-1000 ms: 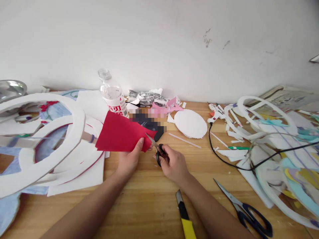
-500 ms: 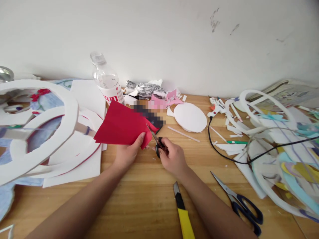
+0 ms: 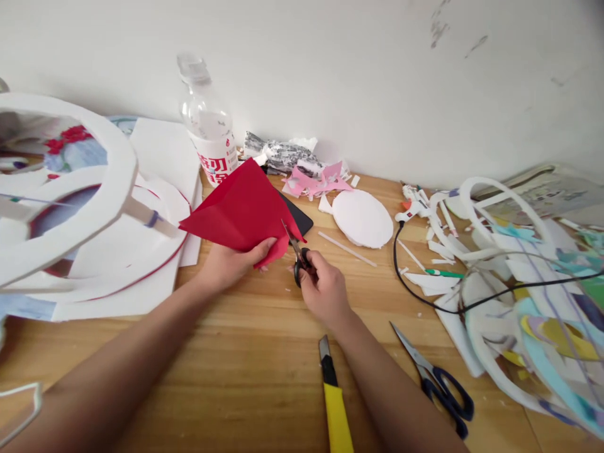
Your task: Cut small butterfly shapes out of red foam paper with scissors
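Note:
My left hand grips the lower edge of a folded sheet of red paper, thumb on top and the other fingers hidden underneath. Small black-handled scissors are in my right hand, fingers closed round the handles. Their blades lie at the paper's right side, where a cut splits off a narrow strip. Behind the paper, a flat black object rests partly covered on the wooden table. A white oval piece lies to the right of the scissors.
A yellow box cutter and larger blue-handled scissors lie near my right forearm. A plastic bottle stands behind the paper. White rings crowd the left. A glue gun, its black cable and scraps fill the right.
The red paper has turned and tilted in my left hand, with its top corner shifted right. The scissors stay at its right side. The whole view has shifted slightly.

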{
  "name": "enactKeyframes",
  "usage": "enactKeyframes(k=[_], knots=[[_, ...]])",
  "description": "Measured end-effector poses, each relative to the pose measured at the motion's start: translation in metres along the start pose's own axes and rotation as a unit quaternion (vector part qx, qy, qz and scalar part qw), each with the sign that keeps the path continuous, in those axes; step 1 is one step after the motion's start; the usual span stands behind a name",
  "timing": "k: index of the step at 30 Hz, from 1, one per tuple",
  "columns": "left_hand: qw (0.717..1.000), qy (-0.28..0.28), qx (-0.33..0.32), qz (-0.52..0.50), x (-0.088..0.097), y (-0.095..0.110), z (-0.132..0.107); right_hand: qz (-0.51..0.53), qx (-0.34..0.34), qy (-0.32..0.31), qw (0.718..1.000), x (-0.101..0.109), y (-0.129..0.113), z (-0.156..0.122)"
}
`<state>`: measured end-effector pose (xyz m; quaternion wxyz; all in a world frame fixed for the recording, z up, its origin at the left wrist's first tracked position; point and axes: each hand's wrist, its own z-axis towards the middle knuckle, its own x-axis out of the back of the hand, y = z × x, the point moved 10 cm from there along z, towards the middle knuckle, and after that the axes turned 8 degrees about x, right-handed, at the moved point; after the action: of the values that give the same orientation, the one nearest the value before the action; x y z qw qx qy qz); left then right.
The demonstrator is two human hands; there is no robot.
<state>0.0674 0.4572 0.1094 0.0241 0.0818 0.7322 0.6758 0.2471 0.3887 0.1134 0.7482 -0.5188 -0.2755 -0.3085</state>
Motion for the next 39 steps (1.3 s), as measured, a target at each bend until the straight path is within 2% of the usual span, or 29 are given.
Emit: enactKeyframes(k=[4,9,12,14,19,22,28,31,33,36,39], knots=[[0.999,-0.03,-0.008,-0.014,0.002,0.001,0.003,0.017,0.001,-0.002,1.0,-0.002,0.002,-0.002],[0.997,-0.019,-0.037,-0.064,0.008,0.004,0.006,0.015,-0.006,-0.011,1.0,-0.003,0.002,-0.002],[0.995,0.01,-0.031,-0.099,0.012,0.003,0.008,-0.002,-0.004,-0.011,1.0,-0.002,0.0,-0.002],[0.995,0.031,-0.034,-0.088,0.013,0.003,0.007,-0.013,0.0,-0.01,1.0,-0.002,-0.001,-0.002],[0.997,0.034,-0.072,-0.019,0.013,0.012,0.005,-0.02,-0.01,-0.01,1.0,-0.002,0.001,-0.001],[0.997,0.04,-0.07,0.002,0.016,0.015,0.005,-0.014,-0.012,-0.009,1.0,-0.001,0.001,0.0],[0.999,-0.001,-0.043,0.031,0.024,0.024,0.01,-0.035,0.0,-0.009,0.999,0.0,-0.001,0.0],[0.997,-0.066,0.015,-0.034,0.015,0.02,0.012,-0.013,-0.006,-0.006,1.0,-0.002,0.002,-0.001],[0.976,-0.122,0.085,-0.158,0.0,0.01,0.008,0.011,-0.014,0.006,1.0,-0.002,0.004,-0.001],[0.91,-0.181,0.171,-0.331,-0.029,0.001,-0.005,0.017,-0.023,0.041,0.999,0.002,0.008,-0.002],[0.861,-0.198,0.196,-0.426,-0.048,0.001,-0.019,0.031,-0.022,0.079,0.996,0.008,0.008,-0.002]])
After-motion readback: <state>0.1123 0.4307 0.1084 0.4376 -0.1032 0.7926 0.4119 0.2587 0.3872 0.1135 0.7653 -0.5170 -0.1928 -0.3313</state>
